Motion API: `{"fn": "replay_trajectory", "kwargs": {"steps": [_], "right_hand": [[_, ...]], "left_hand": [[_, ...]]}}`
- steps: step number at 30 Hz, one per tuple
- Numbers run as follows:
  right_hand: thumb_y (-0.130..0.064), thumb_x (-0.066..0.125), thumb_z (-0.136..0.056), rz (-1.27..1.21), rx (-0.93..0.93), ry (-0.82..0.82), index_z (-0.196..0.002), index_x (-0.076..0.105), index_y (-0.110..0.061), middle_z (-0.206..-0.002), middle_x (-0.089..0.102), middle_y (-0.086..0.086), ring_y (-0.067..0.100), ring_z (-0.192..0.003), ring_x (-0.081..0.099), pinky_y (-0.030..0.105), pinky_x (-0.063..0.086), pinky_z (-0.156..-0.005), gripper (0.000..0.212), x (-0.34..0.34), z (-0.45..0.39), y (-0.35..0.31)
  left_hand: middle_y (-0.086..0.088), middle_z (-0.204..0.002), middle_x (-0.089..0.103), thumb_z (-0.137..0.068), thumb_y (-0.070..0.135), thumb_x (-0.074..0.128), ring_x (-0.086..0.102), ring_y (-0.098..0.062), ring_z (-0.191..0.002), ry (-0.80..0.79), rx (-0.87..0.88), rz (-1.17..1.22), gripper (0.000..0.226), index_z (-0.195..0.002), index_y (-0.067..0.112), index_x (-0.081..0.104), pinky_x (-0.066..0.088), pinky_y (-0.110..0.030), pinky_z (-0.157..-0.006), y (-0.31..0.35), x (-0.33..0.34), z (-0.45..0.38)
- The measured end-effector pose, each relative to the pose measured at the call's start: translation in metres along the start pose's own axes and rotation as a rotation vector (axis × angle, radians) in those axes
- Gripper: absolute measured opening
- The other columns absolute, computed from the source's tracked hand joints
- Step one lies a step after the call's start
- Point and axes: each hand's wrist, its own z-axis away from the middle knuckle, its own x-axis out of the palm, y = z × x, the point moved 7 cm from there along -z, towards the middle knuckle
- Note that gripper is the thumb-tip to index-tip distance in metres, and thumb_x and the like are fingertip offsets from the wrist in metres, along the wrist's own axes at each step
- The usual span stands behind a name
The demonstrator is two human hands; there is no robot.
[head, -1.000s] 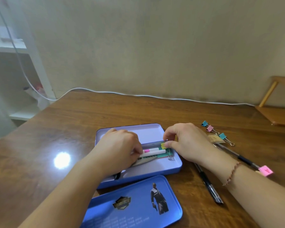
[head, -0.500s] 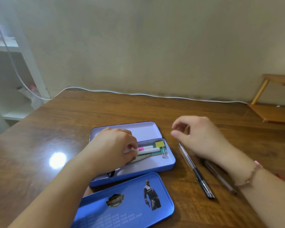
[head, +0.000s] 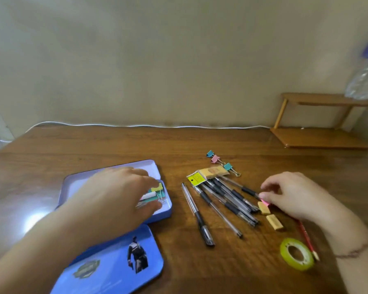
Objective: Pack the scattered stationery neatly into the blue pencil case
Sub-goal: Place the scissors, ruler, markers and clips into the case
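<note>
The open blue pencil case [head: 167,211] lies left of centre, its printed lid [head: 115,264] in front of it. My left hand [head: 115,198] hovers over the case with fingers spread, covering most of its contents; a yellow binder clip [head: 157,187] and a white marker show at the case's right end. My right hand [head: 295,196] is at the right, thumb and forefinger slightly apart, touching a pink binder clip [head: 265,202] on the table. Several pens [head: 225,200] lie scattered between my hands. Two tan erasers [head: 274,222] sit beside the pink clip.
A yellow-green tape roll [head: 296,253] and a red pencil [head: 305,236] lie at front right. A yellow packet [head: 208,174] and three binder clips [head: 215,159] sit behind the pens. A small wooden shelf [head: 319,136] with a plastic bottle [head: 365,77] stands back right; a white cable [head: 136,125] follows the wall.
My right hand left the yellow clip in the case and moved right to the pink clip. My left hand opened over the case. The view swung right, showing more stationery.
</note>
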Motion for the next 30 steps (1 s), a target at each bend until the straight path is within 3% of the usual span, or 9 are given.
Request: {"fn": "replay_trajectory", "kwargs": {"steps": [2, 6, 9, 13, 21, 25, 30], "right_hand": [[-0.05, 0.068, -0.082, -0.03, 0.006, -0.007, -0.107, 0.067, -0.038, -0.085, 0.061, -0.02, -0.002, -0.077, 0.055, 0.021, 0.046, -0.061, 0.028, 0.005, -0.001, 0.001], [-0.046, 0.07, -0.082, -0.098, -0.014, -0.001, -0.103, 0.068, -0.036, -0.083, 0.063, -0.017, -0.001, -0.077, 0.058, 0.023, 0.052, -0.067, 0.023, 0.007, -0.002, 0.003], [-0.044, 0.07, -0.082, -0.159, -0.007, 0.013, -0.104, 0.066, -0.039, -0.083, 0.064, -0.015, 0.001, -0.075, 0.061, 0.024, 0.054, -0.068, 0.023, 0.007, -0.001, 0.006], [-0.054, 0.063, -0.083, -0.157, -0.014, 0.034, -0.105, 0.065, -0.039, -0.083, 0.061, -0.016, 0.0, -0.073, 0.059, 0.02, 0.05, -0.06, 0.026, 0.016, -0.004, 0.002], [-0.059, 0.061, -0.083, -0.175, -0.001, 0.138, -0.116, 0.06, -0.04, -0.087, 0.059, -0.017, 0.001, -0.072, 0.058, 0.021, 0.053, -0.061, 0.039, 0.016, -0.011, 0.015], [-0.058, 0.06, -0.084, -0.219, -0.008, 0.214, -0.117, 0.059, -0.039, -0.082, 0.059, -0.018, 0.0, -0.07, 0.058, 0.017, 0.048, -0.055, 0.038, 0.01, -0.013, 0.017], [-0.057, 0.061, -0.084, -0.255, -0.023, 0.296, -0.116, 0.061, -0.039, -0.082, 0.059, -0.02, -0.002, -0.071, 0.055, 0.014, 0.042, -0.053, 0.037, 0.005, -0.01, 0.016]], "left_hand": [[0.013, -0.101, 0.067, -0.087, 0.058, 0.049, 0.061, -0.015, -0.1, -0.003, 0.057, 0.036, 0.036, -0.105, 0.033, 0.067, 0.051, -0.034, -0.078, 0.035, 0.001, -0.011], [0.009, -0.11, 0.064, -0.089, 0.054, 0.049, 0.058, -0.018, -0.103, -0.069, 0.103, 0.076, 0.038, -0.115, 0.03, 0.064, 0.051, -0.033, -0.077, 0.082, 0.024, -0.051], [0.004, -0.118, 0.063, -0.093, 0.035, 0.054, 0.059, -0.019, -0.106, -0.111, 0.021, 0.198, 0.029, -0.121, 0.03, 0.064, 0.05, -0.032, -0.075, 0.08, 0.041, -0.11], [-0.002, -0.126, 0.057, -0.095, 0.014, 0.053, 0.056, -0.024, -0.116, -0.092, -0.035, 0.245, 0.035, -0.128, 0.025, 0.061, 0.046, -0.031, -0.085, 0.074, 0.066, -0.183], [0.002, -0.123, 0.054, -0.093, 0.045, 0.055, 0.035, -0.026, -0.117, -0.108, 0.035, 0.116, 0.028, -0.113, 0.032, 0.069, 0.031, -0.047, -0.096, 0.103, 0.1, -0.224], [0.004, -0.116, 0.055, -0.093, 0.042, 0.056, 0.035, -0.025, -0.114, -0.045, 0.061, 0.117, 0.021, -0.105, 0.031, 0.069, 0.029, -0.044, -0.093, 0.107, 0.092, -0.218], [0.003, -0.115, 0.058, -0.097, 0.037, 0.051, 0.036, -0.023, -0.114, -0.095, 0.052, 0.075, 0.016, -0.103, 0.028, 0.063, 0.028, -0.044, -0.094, 0.111, 0.092, -0.208]]}}
